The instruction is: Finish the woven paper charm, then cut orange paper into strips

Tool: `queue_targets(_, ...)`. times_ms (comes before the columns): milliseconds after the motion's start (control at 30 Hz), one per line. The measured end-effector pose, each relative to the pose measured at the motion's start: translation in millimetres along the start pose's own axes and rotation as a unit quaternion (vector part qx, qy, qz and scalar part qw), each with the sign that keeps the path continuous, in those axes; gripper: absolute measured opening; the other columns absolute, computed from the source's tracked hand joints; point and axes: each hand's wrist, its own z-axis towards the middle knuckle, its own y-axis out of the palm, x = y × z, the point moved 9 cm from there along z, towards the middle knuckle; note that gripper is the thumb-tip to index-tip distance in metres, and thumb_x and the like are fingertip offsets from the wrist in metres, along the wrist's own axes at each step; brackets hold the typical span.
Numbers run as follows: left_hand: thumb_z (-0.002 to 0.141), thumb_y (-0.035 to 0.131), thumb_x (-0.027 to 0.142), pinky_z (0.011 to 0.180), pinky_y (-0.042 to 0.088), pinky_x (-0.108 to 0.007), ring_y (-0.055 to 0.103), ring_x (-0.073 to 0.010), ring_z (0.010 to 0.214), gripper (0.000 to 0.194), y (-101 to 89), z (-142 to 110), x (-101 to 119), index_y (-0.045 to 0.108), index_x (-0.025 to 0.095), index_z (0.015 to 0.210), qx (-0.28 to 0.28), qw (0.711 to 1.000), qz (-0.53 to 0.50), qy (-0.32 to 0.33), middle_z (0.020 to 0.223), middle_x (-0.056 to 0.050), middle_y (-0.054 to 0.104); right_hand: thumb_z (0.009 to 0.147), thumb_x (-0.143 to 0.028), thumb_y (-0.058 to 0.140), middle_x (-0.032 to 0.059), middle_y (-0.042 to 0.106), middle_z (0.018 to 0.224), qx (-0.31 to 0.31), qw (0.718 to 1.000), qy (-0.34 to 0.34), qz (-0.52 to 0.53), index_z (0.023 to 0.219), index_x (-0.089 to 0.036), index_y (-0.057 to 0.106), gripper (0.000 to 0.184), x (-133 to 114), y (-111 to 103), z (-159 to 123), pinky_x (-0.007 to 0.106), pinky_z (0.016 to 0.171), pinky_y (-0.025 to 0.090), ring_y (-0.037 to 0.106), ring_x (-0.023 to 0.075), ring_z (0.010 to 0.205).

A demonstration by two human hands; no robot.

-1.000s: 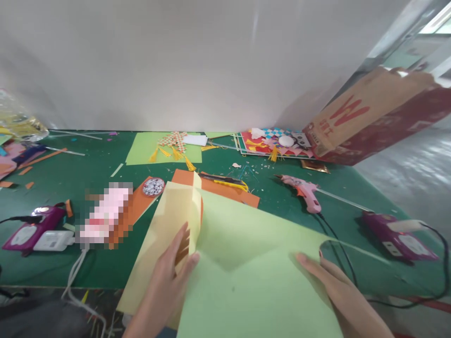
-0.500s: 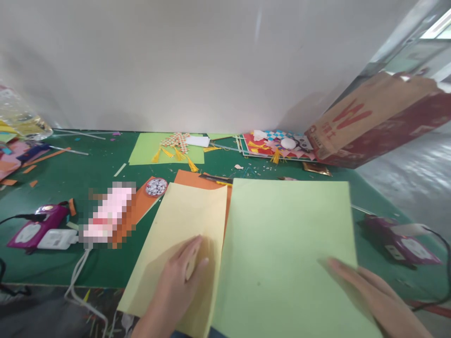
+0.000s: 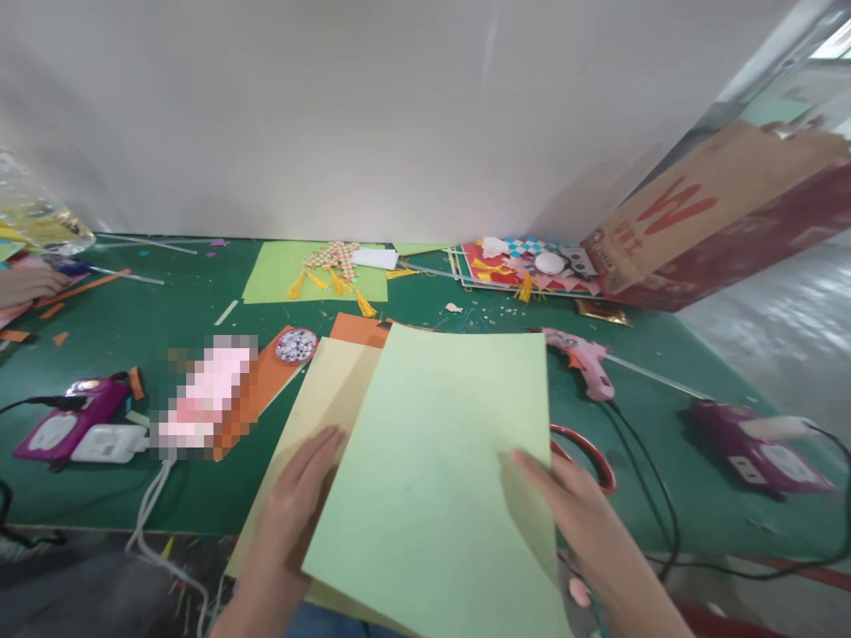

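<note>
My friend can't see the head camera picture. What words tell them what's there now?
A person's right hand holds a light green sheet that overlaps a pale yellow sheet, while the left hand is over the yellow one. On the green table are a pink glue gun and a paper bag.

Even, moderate light fills the scene, with a blown-out patch at the window in the upper right. A faint pale streak of glare runs down the grey wall, where the paper bag throws a soft shadow. The right hand shades the green sheet, which darkens part of the cream sheet beneath. Below the green table, the lower left corner is dim. Wide-angle stretching slants the bag; coarse pixelation hides a pink object. Fine detail looks soft.
</note>
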Motion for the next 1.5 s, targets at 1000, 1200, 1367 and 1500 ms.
queue_targets(1000,0.082,0.054,0.052,0.09,0.052,-0.029,0.048,-0.0234,0.126,0.043,-23.5,6.3,-41.5,0.058,0.028,0.118,0.06,0.961,-0.16,-0.217,0.135,-0.003,0.053,0.091,-0.038,0.045,0.0088,0.07,0.067,-0.084,0.86,-0.078,-0.497,0.137,-0.012,0.039,0.053,-23.6,83.1,-4.0,0.028,0.052,0.038,0.068,0.0266,0.067)
queue_targets(1200,0.084,0.05,0.05,0.089,0.053,-0.037,0.057,-0.0255,0.115,0.042,-19.2,15.8,-36.0,0.059,0.023,0.115,0.025,0.985,-0.026,-0.171,0.129,-0.008,0.058,0.091,-0.042,0.045,0.0114,0.069,0.063,-0.058,0.818,-0.109,-0.562,0.142,-0.006,0.03,0.064,-34.9,80.9,-2.5,0.029,0.048,0.038,0.068,0.0276,0.061)
queue_targets(1367,0.088,0.044,0.038,0.1,0.045,-0.046,0.058,-0.026,0.114,0.032,-4.4,25.8,-14.2,0.063,0.023,0.109,-0.027,0.993,0.116,-0.02,0.121,-0.008,0.063,0.092,-0.043,0.044,0.0107,0.069,0.063,-0.069,0.789,-0.142,-0.594,0.139,-0.01,0.037,0.058,-59.9,78.8,11.3,0.029,0.049,0.041,0.068,0.0264,0.06)
queue_targets(1500,0.092,0.039,0.024,0.102,0.044,-0.04,0.051,-0.022,0.123,0.03,22.1,42.7,23.8,0.061,0.021,0.112,-0.112,0.972,0.166,0.126,0.125,-0.007,0.061,0.093,-0.039,0.043,0.0136,0.071,0.082,-0.059,0.758,-0.255,-0.597,0.135,-0.017,0.045,0.047,-114.3,95.7,30.4,0.029,0.056,0.045,0.069,0.0263,0.074)
